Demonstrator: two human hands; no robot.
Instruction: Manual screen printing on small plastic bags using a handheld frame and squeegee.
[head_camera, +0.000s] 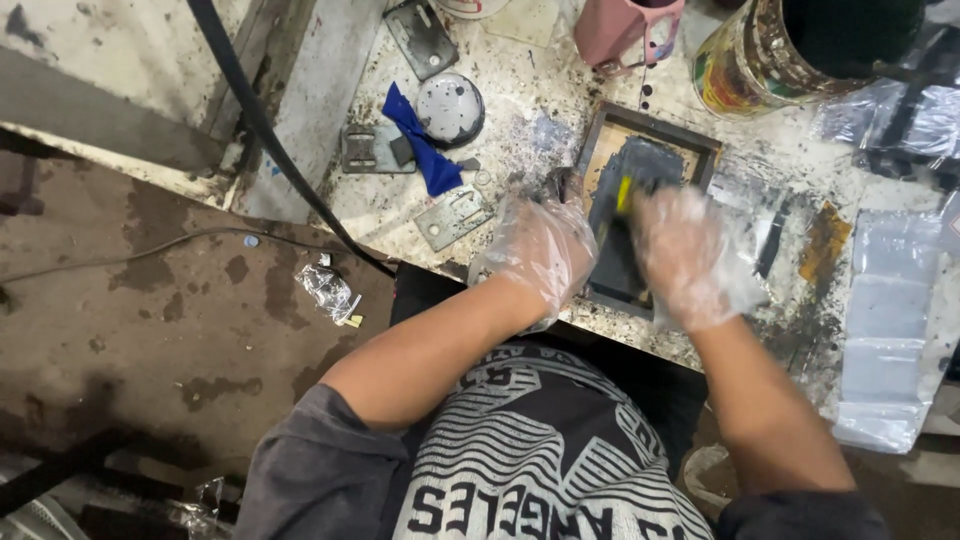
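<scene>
Here framed panel (640, 165) lies between gloved hands (612, 250).

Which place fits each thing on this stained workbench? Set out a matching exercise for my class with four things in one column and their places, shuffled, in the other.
Things:
1. blue cloth
2. pink cup
3. paint can
4. crumpled plastic wrapper

Places:
A. on the floor below the bench edge
B. top right, beyond the dark frame
C. beside the round metal lid
D. top edge, left of the can

Pairs: 1-C, 2-D, 3-B, 4-A
</scene>
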